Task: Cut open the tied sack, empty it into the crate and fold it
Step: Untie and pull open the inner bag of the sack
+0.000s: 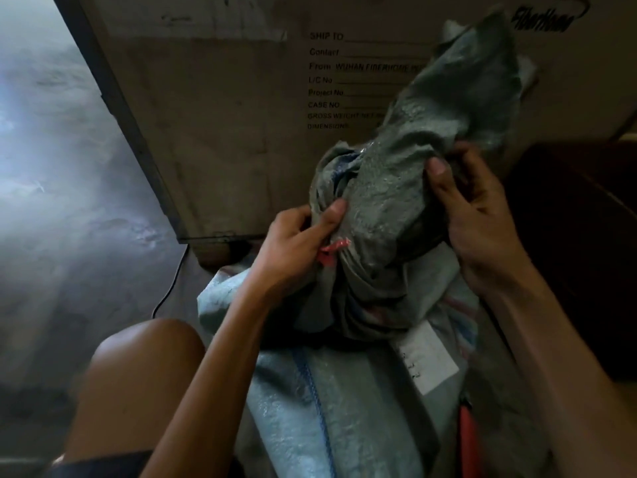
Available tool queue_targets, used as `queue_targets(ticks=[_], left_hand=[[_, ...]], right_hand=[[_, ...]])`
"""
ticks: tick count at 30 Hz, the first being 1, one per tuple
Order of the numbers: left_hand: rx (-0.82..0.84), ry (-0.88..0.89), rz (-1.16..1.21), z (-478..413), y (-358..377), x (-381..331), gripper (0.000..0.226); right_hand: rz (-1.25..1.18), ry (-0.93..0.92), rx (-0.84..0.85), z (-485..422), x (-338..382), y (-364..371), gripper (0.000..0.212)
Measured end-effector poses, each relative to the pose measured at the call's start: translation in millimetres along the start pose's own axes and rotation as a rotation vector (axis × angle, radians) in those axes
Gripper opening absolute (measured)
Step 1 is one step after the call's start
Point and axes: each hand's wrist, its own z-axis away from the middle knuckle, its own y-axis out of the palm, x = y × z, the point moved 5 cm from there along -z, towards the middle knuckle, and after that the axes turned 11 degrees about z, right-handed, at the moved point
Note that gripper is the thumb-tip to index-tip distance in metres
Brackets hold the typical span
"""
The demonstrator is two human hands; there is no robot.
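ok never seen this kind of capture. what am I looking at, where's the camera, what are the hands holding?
There is no robot: one wide-angle camera on a person's head looks down at their bare hands. The left hand pinches the bunched neck of a grey woven sack beside a red tie. The right hand grips the neck from the other side. The sack stands on the floor, against a printed cardboard box. A white label is on the sack's body, and a red object lies beside it, too dim to identify. No crate is visible.

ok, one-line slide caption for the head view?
Both hands, left and right, grip the tied sack's neck by its red tie.
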Motion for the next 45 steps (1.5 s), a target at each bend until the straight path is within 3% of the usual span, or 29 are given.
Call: queue_targets(ticks=[1,4,5,8,10,12,15,18,20,22,24,27,28,30,32,34,35,38,40,42,45], left_hand=[[-0.049,0.03,0.018,0.4,-4.4,-2.7,0.04],[-0.204,0.048,0.233,4.2,-17.1,-9.0,0.033],[-0.226,0.047,0.277,6.6,-17.5,-10.8,0.035],[-0.214,0.051,0.324,9.7,-15.0,-11.1,0.036],[-0.2,0.07,0.283,9.7,-16.4,-12.3,0.042],[-0.27,0.158,0.05,7.9,-23.0,-13.5,0.054],[-0.389,0.374,-0.455,10.3,-36.6,-21.1,0.06],[-0.482,0.416,-0.532,9.9,-69.6,-32.2,0.049],[-0.437,0.336,-0.494,10.5,-90.1,-35.4,0.039],[-0.298,0.181,-0.429,11.7,-94.0,-29.2,0.03],[-0.165,0.042,-0.34,15.1,-84.6,-24.1,0.014],[0.084,-0.075,-0.213,17.9,-69.6,-23.1,0.059],[0.162,-0.078,-0.243,18.9,-64.8,-26.7,0.067],[0.263,-0.009,-0.369,22.6,-54.7,-30.3,0.071],[0.111,0.076,-0.409,18.9,-54.9,-30.8,0.084],[-0.149,-0.014,-0.282,15.1,-62.0,-25.1,0.087],[-0.196,-0.05,-0.271,16.4,-61.8,-23.9,0.086],[-0.11,0.042,-0.638,18.5,-55.4,-21.3,0.079],[-0.105,0.206,-0.911,17.9,-52.2,-20.0,0.058],[-0.222,0.299,-1.077,17.2,-56.6,-19.6,0.046],[-0.534,0.202,-1.028,16.6,-85.7,-27.2,0.039]], right_hand=[[0.13,-0.008,-0.082,1.2,-2.9,-4.4,0.007],[0.439,-0.015,-0.441,17.0,-6.7,-17.7,0.031],[0.45,-0.024,-0.436,21.5,-7.2,-13.3,0.033],[0.489,0.031,-0.008,27.1,-16.7,28.5,0.04],[0.529,-0.008,0.106,27.9,-23.6,43.8,0.03],[0.525,-0.105,0.095,24.3,-23.5,44.1,0.03],[0.755,-0.321,0.004,15.4,-15.2,28.8,0.024],[0.901,-0.321,-0.164,0.7,-18.6,-17.4,0.025],[0.934,-0.232,-0.147,-3.9,-29.7,-44.2,0.032],[0.854,-0.18,-0.066,1.4,-35.9,-47.2,0.03],[0.52,-0.019,-0.01,8.5,-36.6,-30.8,0.022],[-0.343,0.44,0.004,19.6,-37.2,-2.5,0.026],[-0.493,0.53,0.061,21.4,-36.1,5.3,0.034],[-0.454,0.554,0.213,23.6,-36.5,15.5,0.057],[-0.247,0.507,0.259,24.1,-39.6,17.2,0.069],[-0.076,0.447,0.245,19.8,-41.5,13.7,0.053],[-0.031,0.394,0.255,18.6,-38.7,12.8,0.04],[0.075,0.213,0.296,18.5,-26.6,13.9,0.013],[0.208,0.118,0.305,18.7,-22.4,16.0,0.014],[0.33,0.075,0.219,14.4,-19.1,8.5,0.02],[0.316,0.129,-0.019,4.9,-19.8,-29.8,0.021]])
